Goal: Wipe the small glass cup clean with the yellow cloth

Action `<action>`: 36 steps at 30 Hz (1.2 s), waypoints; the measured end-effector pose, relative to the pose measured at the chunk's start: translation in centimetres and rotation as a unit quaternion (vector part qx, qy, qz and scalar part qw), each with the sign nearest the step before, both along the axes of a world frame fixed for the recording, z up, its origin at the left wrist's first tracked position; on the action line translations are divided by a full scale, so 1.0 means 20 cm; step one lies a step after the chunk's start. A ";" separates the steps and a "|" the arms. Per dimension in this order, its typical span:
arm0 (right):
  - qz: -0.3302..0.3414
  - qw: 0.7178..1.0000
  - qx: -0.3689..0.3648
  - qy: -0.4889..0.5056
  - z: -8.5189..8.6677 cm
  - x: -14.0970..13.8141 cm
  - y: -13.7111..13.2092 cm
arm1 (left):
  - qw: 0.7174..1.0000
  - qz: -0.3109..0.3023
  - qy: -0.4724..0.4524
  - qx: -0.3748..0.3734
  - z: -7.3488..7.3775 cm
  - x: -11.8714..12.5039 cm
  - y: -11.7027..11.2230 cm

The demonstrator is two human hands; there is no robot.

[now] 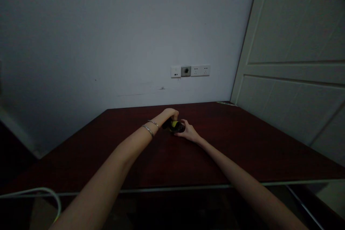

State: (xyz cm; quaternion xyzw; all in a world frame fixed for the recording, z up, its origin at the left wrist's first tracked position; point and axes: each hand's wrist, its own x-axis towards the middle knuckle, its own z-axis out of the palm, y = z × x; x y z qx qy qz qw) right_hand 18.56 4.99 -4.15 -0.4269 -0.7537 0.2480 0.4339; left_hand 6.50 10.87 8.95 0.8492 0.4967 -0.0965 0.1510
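Note:
A small dark object with a yellow-green patch [176, 125] is between my two hands over the middle of the table. It is too dim to tell its kind, or whether it rests on the tabletop. My right hand [188, 132] grips its right end, thumb above and fingers below. From the left, my left hand [171, 113] bends sharply at the wrist and curls down over the other end. Most of the left fingers are hidden. Two silver bangles [150, 128] circle the left wrist.
The dark red-brown table [188, 169] reaches back to a pale wall [121, 36] with a row of sockets [199, 70]. A panelled door [293, 50] stands along the right. A white cable [40, 189] loops at the front left edge. A flat strip [226, 104] lies in the back right corner.

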 end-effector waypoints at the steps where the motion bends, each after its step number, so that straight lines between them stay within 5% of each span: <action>1: 0.004 1.000 -0.004 0.005 0.00 0.00 0.00 | 1.000 -0.001 0.022 -0.010 0.01 -0.01 0.01; 6: 0.053 0.997 -0.023 0.049 0.03 0.00 -0.03 | 0.998 -0.033 0.020 -0.039 0.06 -0.12 0.04; 11: 0.099 0.979 -0.067 0.164 0.13 0.01 -0.07 | 0.986 -0.092 -0.137 -0.008 0.15 -0.26 -0.03; 17: 0.026 0.960 -0.001 0.280 0.27 -0.05 -0.13 | 0.951 -0.079 -0.300 0.015 0.19 -0.33 -0.16; 23: -0.017 0.954 0.019 0.299 0.31 -0.11 -0.15 | 0.916 -0.048 -0.395 0.051 0.07 -0.28 -0.24; 29: -0.131 0.965 0.067 0.217 0.38 0.02 -0.15 | 0.889 0.006 -0.454 0.050 -0.09 -0.33 -0.23; 33: -0.118 0.988 0.100 -0.004 0.47 0.10 -0.12 | 0.906 0.042 -0.419 0.048 -0.26 -0.41 -0.22; 36: -0.063 0.974 0.113 -0.185 0.52 0.09 -0.11 | 0.900 0.042 -0.434 0.022 -0.36 -0.41 -0.25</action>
